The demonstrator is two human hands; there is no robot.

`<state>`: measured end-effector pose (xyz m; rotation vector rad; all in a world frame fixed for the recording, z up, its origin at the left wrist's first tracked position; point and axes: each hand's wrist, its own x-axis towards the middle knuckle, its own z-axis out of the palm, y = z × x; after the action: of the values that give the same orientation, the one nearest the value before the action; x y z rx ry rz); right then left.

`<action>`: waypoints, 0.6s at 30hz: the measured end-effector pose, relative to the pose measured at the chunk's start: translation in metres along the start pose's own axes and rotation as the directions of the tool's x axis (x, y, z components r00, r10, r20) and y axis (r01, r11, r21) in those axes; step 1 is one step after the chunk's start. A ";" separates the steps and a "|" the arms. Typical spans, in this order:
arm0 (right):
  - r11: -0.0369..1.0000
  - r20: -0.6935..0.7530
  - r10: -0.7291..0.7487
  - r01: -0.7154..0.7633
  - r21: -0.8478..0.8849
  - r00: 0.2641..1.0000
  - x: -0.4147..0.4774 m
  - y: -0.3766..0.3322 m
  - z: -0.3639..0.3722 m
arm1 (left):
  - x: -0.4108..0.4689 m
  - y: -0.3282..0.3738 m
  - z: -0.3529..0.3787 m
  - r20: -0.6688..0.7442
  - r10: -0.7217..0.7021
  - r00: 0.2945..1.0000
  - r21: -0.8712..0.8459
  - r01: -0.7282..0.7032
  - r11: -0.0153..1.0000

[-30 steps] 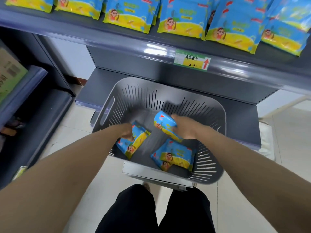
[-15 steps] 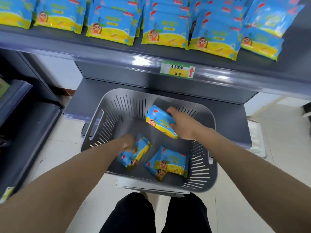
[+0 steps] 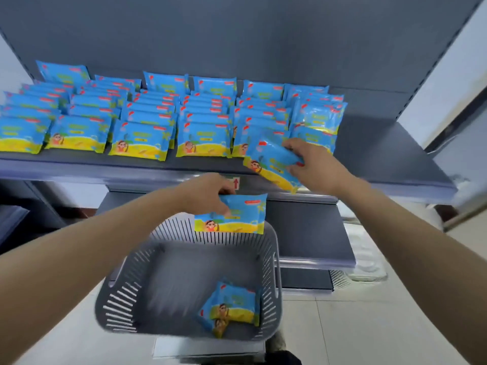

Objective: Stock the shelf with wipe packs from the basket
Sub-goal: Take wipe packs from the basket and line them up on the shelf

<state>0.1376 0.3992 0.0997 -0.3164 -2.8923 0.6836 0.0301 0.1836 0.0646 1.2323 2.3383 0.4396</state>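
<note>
Both hands grasp wipe packs: the left hand pinches an upright wipe pack by its top edge above the far wall of the basket. The right hand grips a tilted wipe pack at the near edge of the shelf, in front of the stocked packs. Spare packs lie in the basket's near right corner.

Bright, even, diffuse light fills the scene, and shadows are soft and faint. The glossy blue-and-yellow plastic wipe packs on the grey metal shelf catch pale glare, strongest on the rightmost stack. Motion blur streaks the slotted grey plastic basket, the packs lying in it and the shelf's right end. Wide-angle distortion bows the shelf's front edge and stretches the bare forearms toward the lower corners.
</note>
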 end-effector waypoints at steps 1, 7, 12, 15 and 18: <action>1.000 -0.039 0.019 -0.019 0.000 0.999 0.003 0.008 -0.017 | 0.005 0.016 -0.010 -0.042 0.040 0.998 -0.012 -0.041 0.999; 0.987 -0.099 0.105 -0.116 -0.115 0.990 0.034 0.074 -0.076 | 0.050 0.096 -0.038 -0.213 0.151 0.965 -0.139 -0.182 0.973; 0.976 0.053 0.123 -0.111 -0.185 0.991 0.063 0.120 -0.066 | 0.090 0.120 -0.036 -0.219 0.164 0.962 -0.108 -0.191 0.976; 0.975 0.102 0.143 -0.123 -0.185 0.984 0.084 0.140 -0.061 | 0.109 0.120 -0.036 -0.232 0.102 0.967 -0.130 -0.135 0.982; 0.980 0.159 0.111 -0.081 -0.184 0.981 0.106 0.153 -0.063 | 0.129 0.120 -0.036 -0.239 0.063 0.969 -0.151 -0.101 0.983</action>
<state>0.0737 0.5844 0.0965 -0.4433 -3.1251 0.4900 0.0293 0.3541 0.1205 1.2612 2.3915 0.8282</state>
